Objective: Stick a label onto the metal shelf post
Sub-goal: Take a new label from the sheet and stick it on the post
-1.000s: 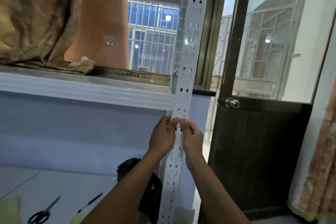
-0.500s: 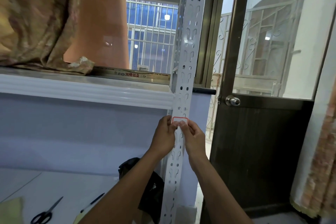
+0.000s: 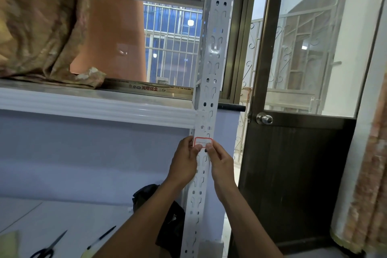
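label [image 3: 203, 142] lengthwise horizontal | post [image 3: 211, 69] upright | left hand [image 3: 184, 165], right hand [image 3: 222, 166] seemingly pinch label

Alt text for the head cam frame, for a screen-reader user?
The left hand and right hand hold a red-bordered label by its lower edge against the white slotted metal shelf post, just below a shelf. Scissors and a pen lie at lower left; a glazed door stands to the right.
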